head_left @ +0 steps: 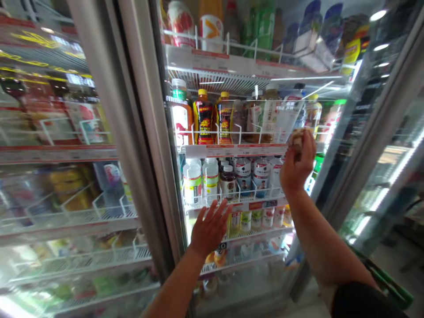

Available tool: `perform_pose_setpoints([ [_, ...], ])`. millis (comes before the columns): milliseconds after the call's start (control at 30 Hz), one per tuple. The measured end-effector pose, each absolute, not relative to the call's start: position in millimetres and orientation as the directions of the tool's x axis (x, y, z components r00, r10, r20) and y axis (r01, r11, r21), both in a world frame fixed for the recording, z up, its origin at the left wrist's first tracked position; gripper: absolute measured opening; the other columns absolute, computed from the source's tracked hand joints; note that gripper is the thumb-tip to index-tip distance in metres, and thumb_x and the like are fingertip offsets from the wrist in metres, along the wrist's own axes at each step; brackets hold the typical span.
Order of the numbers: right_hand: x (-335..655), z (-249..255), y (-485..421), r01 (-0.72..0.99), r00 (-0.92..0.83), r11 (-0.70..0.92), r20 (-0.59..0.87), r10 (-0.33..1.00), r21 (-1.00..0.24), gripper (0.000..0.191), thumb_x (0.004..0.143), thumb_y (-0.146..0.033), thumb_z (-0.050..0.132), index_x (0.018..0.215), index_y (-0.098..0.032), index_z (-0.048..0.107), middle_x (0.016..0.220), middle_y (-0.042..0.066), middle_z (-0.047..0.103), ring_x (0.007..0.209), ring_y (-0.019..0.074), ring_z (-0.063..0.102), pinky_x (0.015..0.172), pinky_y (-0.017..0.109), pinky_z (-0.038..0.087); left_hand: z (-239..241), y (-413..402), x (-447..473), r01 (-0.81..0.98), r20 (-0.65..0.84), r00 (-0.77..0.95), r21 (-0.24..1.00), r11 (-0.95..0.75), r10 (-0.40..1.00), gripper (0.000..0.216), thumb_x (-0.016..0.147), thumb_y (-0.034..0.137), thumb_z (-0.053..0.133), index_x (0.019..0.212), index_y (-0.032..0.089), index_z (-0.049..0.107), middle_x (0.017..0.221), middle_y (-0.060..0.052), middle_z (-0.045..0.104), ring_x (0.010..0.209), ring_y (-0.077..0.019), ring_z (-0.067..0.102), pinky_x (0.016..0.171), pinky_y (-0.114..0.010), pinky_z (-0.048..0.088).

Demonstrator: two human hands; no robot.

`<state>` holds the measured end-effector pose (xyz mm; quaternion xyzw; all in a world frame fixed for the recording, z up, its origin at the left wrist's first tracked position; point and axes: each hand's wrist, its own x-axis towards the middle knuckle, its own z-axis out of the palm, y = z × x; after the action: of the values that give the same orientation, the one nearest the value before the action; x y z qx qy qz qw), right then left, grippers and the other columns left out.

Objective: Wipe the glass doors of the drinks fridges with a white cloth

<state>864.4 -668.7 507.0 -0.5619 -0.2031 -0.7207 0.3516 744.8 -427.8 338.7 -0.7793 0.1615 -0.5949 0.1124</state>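
Note:
My left hand point(212, 225) is open, fingers spread, in front of the shelf edge below a row of clear bottles point(210, 176). Raised higher, my right hand point(298, 165) is closed on a crumpled pale cloth point(297, 140), small and partly hidden by the fingers. It is close to the right end of the price-label strip point(245, 151). Above that strip stand dark bottles with yellow caps point(224, 117) behind a white wire rail. A dark brown bottle point(228, 182) and several blue-and-white labelled bottles point(243, 176) fill the shelf beneath.
A metal door frame point(142, 132) runs down on the left, with more stocked shelves behind glass beyond it. At right, the fridge door point(367, 132) stands open. Upper shelves hold bottles, including a green one point(264, 31); a green-edged object point(380, 278) is at lower right.

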Motion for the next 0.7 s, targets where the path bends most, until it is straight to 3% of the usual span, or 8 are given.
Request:
perform_pose_setpoints([
  [67, 853, 491, -653, 0.758, -0.127, -0.651, 0.972, -0.199, -0.035, 0.057, 0.098, -0.015, 0.046, 0.154, -0.027, 0.040, 0.152, 0.011, 0.049, 0.144, 0.0285, 0.044, 0.118, 0.057, 0.041, 338, -427, 745, -0.121, 0.890, 0.241, -0.368, -0.922, -0.387, 0.057, 0.093, 0.026, 0.053, 0.150, 0.023, 0.047, 0.157, -0.002, 0.041, 0.155, -0.0218, 0.018, 0.130, -0.043, 0.008],
  [200, 827, 445, -634, 0.806, -0.159, -0.504, 0.934, 0.320, 0.310, 0.067, 0.095, -0.007, 0.050, 0.154, -0.036, 0.038, 0.146, 0.004, 0.058, 0.139, 0.0217, 0.051, 0.115, 0.045, 0.048, 334, -427, 744, -0.127, 0.887, 0.254, -0.365, -0.922, -0.386, 0.055, 0.093, 0.027, 0.055, 0.148, 0.024, 0.050, 0.154, -0.002, 0.046, 0.155, -0.0217, 0.019, 0.130, -0.043, 0.009],
  [233, 827, 447, -637, 0.805, -0.164, -0.488, 0.918, 0.362, 0.336, 0.066, 0.094, -0.007, 0.050, 0.153, -0.035, 0.039, 0.144, 0.003, 0.059, 0.139, 0.0211, 0.052, 0.114, 0.044, 0.049, 334, -428, 743, -0.136, 0.891, 0.251, -0.354, -0.925, -0.378, 0.056, 0.092, 0.026, 0.055, 0.147, 0.025, 0.050, 0.153, -0.002, 0.048, 0.154, -0.0211, 0.021, 0.130, -0.042, 0.010],
  [300, 837, 470, -651, 0.789, -0.160, -0.541, 0.948, 0.275, 0.290, 0.062, 0.095, -0.008, 0.049, 0.152, -0.033, 0.043, 0.143, 0.004, 0.060, 0.139, 0.0216, 0.051, 0.114, 0.046, 0.049, 341, -431, 738, -0.169, 0.907, 0.238, -0.313, -0.935, -0.347, 0.056, 0.091, 0.025, 0.057, 0.147, 0.026, 0.051, 0.149, -0.001, 0.053, 0.153, -0.0188, 0.024, 0.130, -0.040, 0.012],
  [433, 861, 535, -668, 0.734, -0.153, -0.679, 0.980, -0.123, 0.029, 0.050, 0.098, -0.015, 0.046, 0.147, -0.022, 0.050, 0.143, 0.010, 0.058, 0.138, 0.0268, 0.051, 0.116, 0.055, 0.044, 389, -438, 731, -0.190, 0.945, 0.184, -0.235, -0.953, -0.270, 0.057, 0.091, 0.024, 0.059, 0.146, 0.029, 0.051, 0.147, 0.000, 0.056, 0.151, -0.0165, 0.029, 0.128, -0.037, 0.016],
  [500, 855, 539, -657, 0.741, -0.135, -0.671, 0.976, -0.170, -0.015, 0.052, 0.099, -0.017, 0.044, 0.152, -0.020, 0.044, 0.148, 0.011, 0.052, 0.141, 0.0283, 0.047, 0.118, 0.057, 0.042, 423, -438, 733, -0.128, 0.964, 0.119, -0.224, -0.966, -0.240, 0.061, 0.091, 0.024, 0.060, 0.150, 0.029, 0.046, 0.153, -0.001, 0.049, 0.152, -0.0186, 0.027, 0.128, -0.039, 0.016],
  [600, 828, 512, -628, 0.782, -0.114, -0.607, 0.990, 0.083, 0.141, 0.063, 0.099, -0.016, 0.047, 0.159, -0.029, 0.029, 0.156, 0.007, 0.045, 0.149, 0.0262, 0.038, 0.121, 0.052, 0.039, 465, -435, 743, -0.046, 0.976, 0.074, -0.203, -0.978, -0.206, 0.070, 0.092, 0.025, 0.060, 0.157, 0.028, 0.033, 0.164, -0.002, 0.029, 0.156, -0.0236, 0.015, 0.129, -0.046, 0.009],
  [700, 816, 502, -618, 0.773, -0.133, -0.544, 0.922, 0.364, 0.326, 0.066, 0.099, -0.012, 0.046, 0.159, -0.034, 0.027, 0.151, 0.003, 0.052, 0.145, 0.0207, 0.043, 0.119, 0.044, 0.044, 482, -432, 753, -0.044, 0.974, 0.127, -0.182, -0.982, -0.186, 0.076, 0.094, 0.028, 0.059, 0.160, 0.030, 0.021, 0.168, -0.002, 0.012, 0.157, -0.0264, 0.001, 0.129, -0.052, 0.000],
])
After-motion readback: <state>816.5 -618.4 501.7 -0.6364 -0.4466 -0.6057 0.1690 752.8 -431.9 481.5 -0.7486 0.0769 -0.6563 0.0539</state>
